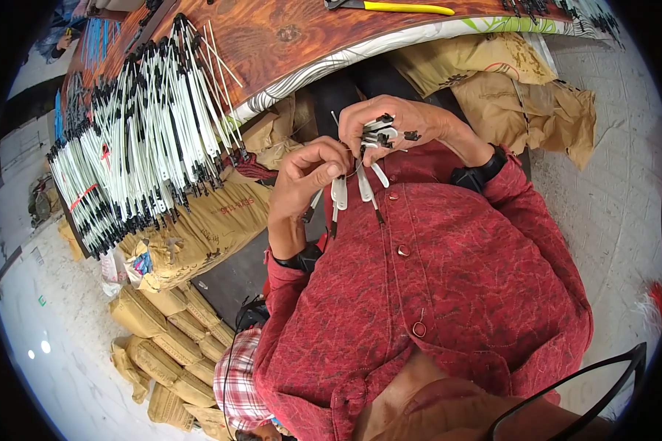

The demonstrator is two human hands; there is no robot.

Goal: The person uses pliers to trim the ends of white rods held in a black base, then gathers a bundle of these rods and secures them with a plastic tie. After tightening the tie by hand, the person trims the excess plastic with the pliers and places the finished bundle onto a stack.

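My right hand (408,121) is closed around a small bunch of white plastic strips with black end pieces (375,136), held in front of my red shirt (449,279). Several of the strips hang down from it. My left hand (309,173) sits just below and to the left, pinching one hanging white strip (339,192) between thumb and fingers. The two hands almost touch. A black band (478,175) is on my right wrist.
A big heap of the same white strips with black tips (140,140) lies on the wooden table (287,33) at the upper left. A yellow-handled tool (408,8) lies at the table's far edge. Brown paper sacks (198,220) are stacked below and to the right.
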